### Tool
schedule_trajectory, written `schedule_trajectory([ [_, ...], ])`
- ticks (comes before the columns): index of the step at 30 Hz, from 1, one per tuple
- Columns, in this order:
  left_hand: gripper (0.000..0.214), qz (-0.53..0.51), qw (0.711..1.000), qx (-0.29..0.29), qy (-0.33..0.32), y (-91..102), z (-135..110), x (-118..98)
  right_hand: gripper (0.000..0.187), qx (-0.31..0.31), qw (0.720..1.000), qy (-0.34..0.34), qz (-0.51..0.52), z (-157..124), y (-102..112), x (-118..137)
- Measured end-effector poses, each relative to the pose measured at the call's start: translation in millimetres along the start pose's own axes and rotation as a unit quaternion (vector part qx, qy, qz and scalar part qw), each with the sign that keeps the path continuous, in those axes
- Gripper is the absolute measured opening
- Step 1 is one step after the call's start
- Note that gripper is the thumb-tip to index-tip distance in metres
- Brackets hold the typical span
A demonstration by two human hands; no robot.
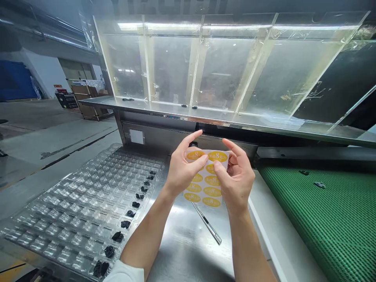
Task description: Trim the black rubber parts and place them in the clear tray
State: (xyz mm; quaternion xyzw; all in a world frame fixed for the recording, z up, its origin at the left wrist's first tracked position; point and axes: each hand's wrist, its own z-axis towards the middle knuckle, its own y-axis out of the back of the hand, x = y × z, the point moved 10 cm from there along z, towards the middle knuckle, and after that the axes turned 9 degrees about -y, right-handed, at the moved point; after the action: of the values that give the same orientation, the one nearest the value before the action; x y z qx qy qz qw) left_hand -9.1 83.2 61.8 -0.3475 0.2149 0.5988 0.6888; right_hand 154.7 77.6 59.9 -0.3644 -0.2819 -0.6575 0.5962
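Note:
Both of my hands hold a white sheet of oval yellow stickers [202, 188] above the metal table. My left hand [188, 164] pinches its upper left part, the thumb lying across the top stickers and the index finger raised. At the upper right, my right hand [236, 174] grips the sheet with the thumb on its front, index finger also raised. The fingers behind the sheet are partly hidden. Below the sheet, a slim silver utility knife [207, 223] lies slantwise on the metal tabletop [188, 250].
To the left stands a clear plastic tray [73, 211] with many pockets; small black parts [118, 236] fill its right column. On the right, a green conveyor belt [329, 219] carries two small parts. A metal shelf [164, 109] with clear panels [229, 70] spans the back.

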Motion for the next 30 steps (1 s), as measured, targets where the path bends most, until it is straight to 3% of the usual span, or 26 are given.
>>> schedule_trajectory([
  [9, 0.065, -0.012, 1.0, -0.008, 0.003, 3.6, 1.8, -0.5, 0.052, -0.004, 1.0, 0.002, 0.005, 0.7, 0.9, 1.6],
  [15, 0.091, -0.09, 0.995, -0.033, -0.001, 8.1, 4.9, 2.3, 0.045, -0.04, 0.998, 0.006, 0.045, 0.8, 10.7, 2.3],
  [19, 0.094, -0.115, 0.993, -0.008, 0.017, 2.3, 4.4, 5.4, 0.044, -0.072, 0.994, 0.012, 0.083, 0.1, 17.7, 3.8],
  [25, 0.063, -0.086, 0.994, 0.056, 0.039, -11.1, 2.6, 13.0, 0.047, -0.138, 0.982, 0.038, 0.124, -0.9, 31.4, 8.2],
  [30, 0.04, -0.048, 0.995, 0.076, 0.043, -10.3, 2.4, 16.1, 0.049, -0.182, 0.971, 0.059, 0.145, -1.6, 44.1, 9.0],
])
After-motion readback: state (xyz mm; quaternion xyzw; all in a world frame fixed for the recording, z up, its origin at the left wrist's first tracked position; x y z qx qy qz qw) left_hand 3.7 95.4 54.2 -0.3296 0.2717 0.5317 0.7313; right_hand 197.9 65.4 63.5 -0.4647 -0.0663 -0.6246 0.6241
